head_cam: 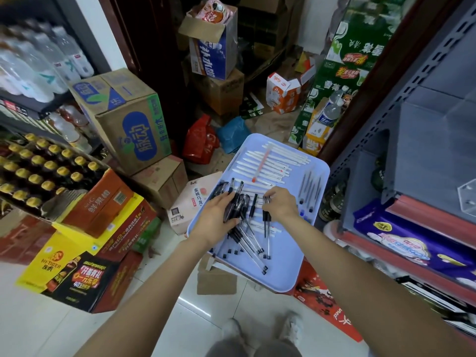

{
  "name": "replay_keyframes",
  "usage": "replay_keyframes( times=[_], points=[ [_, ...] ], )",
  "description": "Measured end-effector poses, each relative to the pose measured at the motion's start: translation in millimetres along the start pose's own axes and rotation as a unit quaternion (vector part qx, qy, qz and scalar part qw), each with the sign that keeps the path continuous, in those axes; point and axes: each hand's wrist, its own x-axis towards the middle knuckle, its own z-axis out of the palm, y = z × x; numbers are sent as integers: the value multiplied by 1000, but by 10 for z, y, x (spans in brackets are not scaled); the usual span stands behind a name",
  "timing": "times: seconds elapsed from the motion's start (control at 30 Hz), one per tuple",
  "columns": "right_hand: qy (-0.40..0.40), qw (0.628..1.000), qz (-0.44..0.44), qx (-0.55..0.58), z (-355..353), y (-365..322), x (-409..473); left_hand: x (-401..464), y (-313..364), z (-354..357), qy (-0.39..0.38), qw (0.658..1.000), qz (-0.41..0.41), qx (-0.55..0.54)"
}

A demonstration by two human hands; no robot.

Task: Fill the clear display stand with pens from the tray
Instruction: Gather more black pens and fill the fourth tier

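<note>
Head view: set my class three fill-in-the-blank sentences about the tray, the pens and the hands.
1. The pens lie on a light ____ tray.
2. The left hand holds a bundle of ____ pens.
3. The row at the tray's far end is ____ pens.

Missing words: blue; black; white

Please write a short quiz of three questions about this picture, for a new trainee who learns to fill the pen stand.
1. True or false: the left hand grips a bundle of black pens.
2. Which pens lie in a row at the far end of the tray? A) white B) green C) yellow
3. Fill in: the right hand pinches black pens over the ____ tray.

Key: 1 true; 2 A, the white pens; 3 blue.
</note>
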Motion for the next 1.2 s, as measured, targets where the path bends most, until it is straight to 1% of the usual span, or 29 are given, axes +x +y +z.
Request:
replay_keyframes(
  times=[0.13, 0.2, 0.3, 0.33, 0.43, 0.5, 0.57, 0.67, 0.77, 0.87, 0.93, 1.0, 1.07, 1.2],
  points=[
    [-2, 999, 8, 44, -110, 24, 7, 27, 15, -28, 4, 1000, -9, -13],
    [0, 995, 11, 95, -194, 47, -17, 34, 42, -47, 15, 1000, -6, -22],
    [22, 982, -14, 187, -382, 15, -147, 37, 237, -92, 29, 997, 31, -60],
    [28, 973, -28, 226, -468, -23, -216, 48, 351, -116, 19, 996, 45, -80],
    [67, 944, -90, 310, -796, -152, -447, 117, 793, -202, -42, 985, 74, -150],
    [96, 920, -122, 361, -1032, -209, -581, 198, 1082, -253, -66, 979, 93, -172],
    [139, 898, -143, 391, -1286, -199, -707, 266, 1374, -306, -73, 970, 114, -202],
    [184, 872, -165, 422, -1689, -105, -893, 332, 1803, -381, -69, 947, 122, -287],
    [209, 846, -198, 448, -2146, 85, -1139, 361, 2321, -378, -124, 925, 134, -333],
    [247, 830, -210, 454, -2586, 335, -1386, 414, 2865, -286, -167, 926, 184, -283],
    [280, 811, -218, 465, -2878, 543, -1527, 437, 3243, -205, -182, 931, 223, -223],
    [315, 788, -221, 480, -3184, 774, -1654, 449, 3617, -102, -179, 936, 259, -159],
    [345, 761, -222, 502, -3502, 1038, -1767, 470, 3967, 18, -148, 935, 300, -118],
    [391, 701, -228, 551, -4112, 1588, -1932, 549, 4524, 329, -43, 932, 349, -88]
  ],
)
